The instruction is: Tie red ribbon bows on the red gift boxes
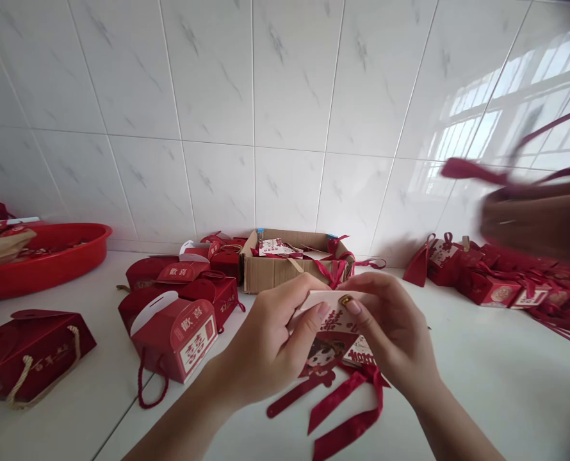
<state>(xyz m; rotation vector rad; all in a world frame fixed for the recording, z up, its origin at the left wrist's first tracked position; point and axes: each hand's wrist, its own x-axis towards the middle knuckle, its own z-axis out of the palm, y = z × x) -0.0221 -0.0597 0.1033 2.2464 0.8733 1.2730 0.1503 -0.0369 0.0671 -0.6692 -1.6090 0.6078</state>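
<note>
Both my hands are raised over the white table, closed on a white-and-red printed card (332, 321) between thumbs and fingers. My left hand (285, 326) pinches its left edge, and my right hand (390, 326) its right side. A small gold ring-shaped spot (345, 299) shows at the card's upper edge by my right thumb. Below the card are a cartoon figure print (324, 354), a dark red strip (297, 396) and a glossy red ribbon (350, 442). My fingers partly hide the card, so I cannot tell whether these parts are joined to it.
Behind my hands stands a cardboard box (270, 275) holding cards and ribbons. Red gift boxes (172, 339) with rope handles stand at left, beside a red basin (73, 262). More red boxes (487, 285) are piled at right. A blurred brown shape (535, 221) with red ribbon hangs at upper right.
</note>
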